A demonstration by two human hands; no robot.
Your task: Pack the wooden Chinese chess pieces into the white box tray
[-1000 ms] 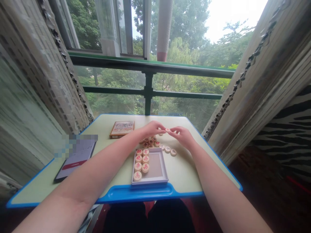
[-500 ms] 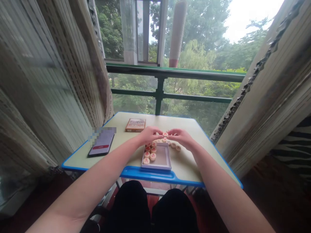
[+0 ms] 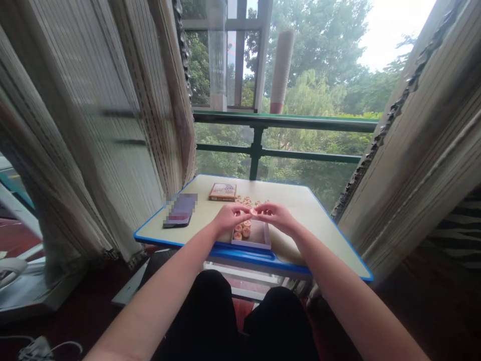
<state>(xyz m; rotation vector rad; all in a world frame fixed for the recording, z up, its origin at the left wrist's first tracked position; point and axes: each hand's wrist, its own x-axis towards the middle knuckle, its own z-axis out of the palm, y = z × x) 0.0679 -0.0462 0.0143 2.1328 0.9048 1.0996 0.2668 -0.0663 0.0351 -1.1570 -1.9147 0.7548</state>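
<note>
A round wooden Chinese chess piece (image 3: 254,211) with red marking is raised above the far part of a shallow white box tray (image 3: 263,244). My right hand (image 3: 277,216) pinches it from the right. The fingertips of my left hand (image 3: 230,217) close on it from the other side. Inside the tray, along its left side, lie several red-marked Chinese chess pieces (image 3: 245,231), partly covered by my left hand. More loose pieces (image 3: 247,200) lie on the table just beyond my hands.
A brown box with a printed lid (image 3: 223,191) sits at the back left of the cream table (image 3: 304,225). Nearer the left edge lies a phone (image 3: 181,213). A green railing (image 3: 285,122) stands behind the table, with curtains (image 3: 406,135) at both sides.
Both hands have come toward me and slightly left with a piece, from beyond the tray to over it. The head view has turned left, and loose pieces now show behind the hands.
</note>
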